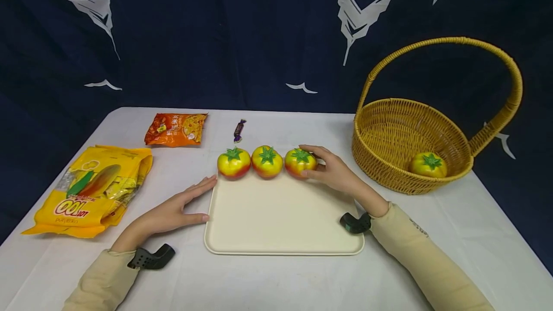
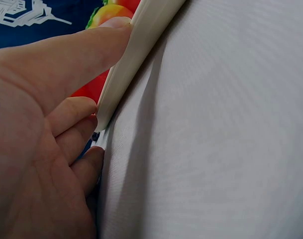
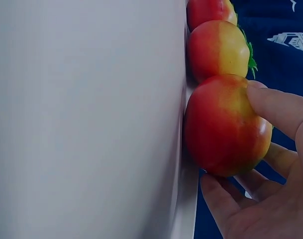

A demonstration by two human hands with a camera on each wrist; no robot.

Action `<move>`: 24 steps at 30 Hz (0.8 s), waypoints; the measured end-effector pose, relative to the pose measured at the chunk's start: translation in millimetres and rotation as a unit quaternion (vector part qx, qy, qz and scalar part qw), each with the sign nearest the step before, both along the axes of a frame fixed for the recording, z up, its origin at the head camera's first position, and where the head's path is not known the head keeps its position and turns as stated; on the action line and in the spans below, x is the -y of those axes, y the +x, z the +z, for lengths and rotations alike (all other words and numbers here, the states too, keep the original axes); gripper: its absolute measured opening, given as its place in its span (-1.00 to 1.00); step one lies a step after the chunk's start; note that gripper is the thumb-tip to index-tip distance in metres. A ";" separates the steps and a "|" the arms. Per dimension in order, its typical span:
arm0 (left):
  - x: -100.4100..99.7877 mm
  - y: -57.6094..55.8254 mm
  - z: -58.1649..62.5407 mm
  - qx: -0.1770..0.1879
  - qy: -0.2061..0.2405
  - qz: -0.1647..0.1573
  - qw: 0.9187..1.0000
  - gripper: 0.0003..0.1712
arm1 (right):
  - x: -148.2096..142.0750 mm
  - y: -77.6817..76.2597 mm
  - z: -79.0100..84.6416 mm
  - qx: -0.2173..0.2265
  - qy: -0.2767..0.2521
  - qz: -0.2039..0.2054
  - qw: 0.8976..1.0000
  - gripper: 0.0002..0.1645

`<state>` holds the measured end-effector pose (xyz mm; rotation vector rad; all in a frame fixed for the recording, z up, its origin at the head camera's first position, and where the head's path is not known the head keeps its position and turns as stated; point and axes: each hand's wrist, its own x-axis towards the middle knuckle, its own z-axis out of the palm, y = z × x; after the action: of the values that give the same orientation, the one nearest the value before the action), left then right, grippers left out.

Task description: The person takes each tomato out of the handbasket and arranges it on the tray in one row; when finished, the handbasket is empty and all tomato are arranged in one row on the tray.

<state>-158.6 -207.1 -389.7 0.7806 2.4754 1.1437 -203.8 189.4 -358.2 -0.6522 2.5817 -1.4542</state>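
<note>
Three red-and-yellow tomatoes with green leafy tops stand in a row along the far edge of a cream tray (image 1: pixel 282 215). My right hand (image 1: pixel 330 169) holds the rightmost tomato (image 1: pixel 298 161), its thumb on the near side and fingers around the far side. In the right wrist view this tomato (image 3: pixel 226 127) sits against the middle tomato (image 3: pixel 218 50). The left tomato (image 1: pixel 234 163) is by the tray's far left corner. My left hand (image 1: pixel 173 210) has its fingers extended, with thumb and fingertips touching the tray's left rim (image 2: pixel 141 45).
A wicker basket (image 1: pixel 389 167) with a tall handle stands at the right, holding one more tomato (image 1: pixel 427 164). On the left lie a yellow snack bag (image 1: pixel 92 191) and an orange snack packet (image 1: pixel 176 129). A small wrapped candy (image 1: pixel 239 131) lies behind the left tomato.
</note>
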 end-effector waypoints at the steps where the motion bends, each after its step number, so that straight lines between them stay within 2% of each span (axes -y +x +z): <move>1: -0.1 0.0 0.0 0.000 -0.001 0.000 1.000 -0.06 | -0.1 0.3 0.2 -0.002 0.000 0.001 1.000 -0.25; 12: -3.2 0.4 -0.4 0.011 0.000 0.003 1.000 -0.07 | -9.0 7.4 7.4 -0.030 0.016 -0.005 0.999 -0.24; 17: -4.2 0.0 -0.3 0.010 -0.005 0.004 1.000 -0.08 | -22.3 14.2 21.5 -0.056 0.012 -0.004 0.998 -0.29; 24: -3.1 0.7 0.9 0.008 -0.003 0.001 1.000 -0.09 | -48.4 25.0 48.7 -0.067 -0.041 -0.016 0.997 -0.35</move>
<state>-157.9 -204.0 -388.8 0.7648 2.4669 1.1375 -178.8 237.7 -309.5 -0.7457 2.6563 -1.5852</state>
